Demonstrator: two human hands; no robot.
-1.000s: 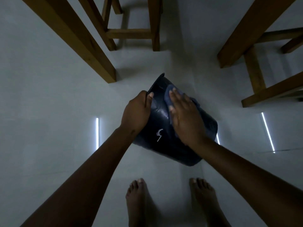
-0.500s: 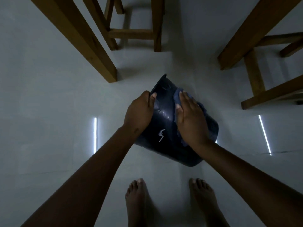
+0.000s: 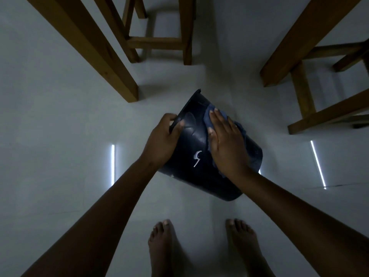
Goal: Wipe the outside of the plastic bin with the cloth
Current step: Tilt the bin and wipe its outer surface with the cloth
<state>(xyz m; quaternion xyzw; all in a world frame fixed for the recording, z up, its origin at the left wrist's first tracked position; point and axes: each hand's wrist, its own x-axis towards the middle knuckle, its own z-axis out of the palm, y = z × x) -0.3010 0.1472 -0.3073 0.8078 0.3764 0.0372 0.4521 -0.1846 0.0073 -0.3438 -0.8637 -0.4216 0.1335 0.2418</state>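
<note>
A dark blue plastic bin (image 3: pixel 191 176) with a small white mark on its side is held tilted above the pale floor, its rim pointing up and to the left. My left hand (image 3: pixel 162 142) grips that rim, thumb on the outside. My right hand (image 3: pixel 227 144) lies flat on the bin's outer wall, fingers spread, pressing a blue cloth (image 3: pixel 209 116) against it. Most of the cloth is hidden under the palm; its edges show at the fingertips and on the hand's far side.
Wooden table legs (image 3: pixel 103 62) and a stool frame (image 3: pixel 157 41) stand on the far left, more wooden legs and rails (image 3: pixel 303 86) on the right. My two bare feet (image 3: pixel 199 248) are on the floor below the bin. Thin bright reflections streak the floor (image 3: pixel 60 136).
My right hand with the cloth has slid a little down the bin's wall toward me. My left hand has kept its grip on the rim, and the bin has barely shifted.
</note>
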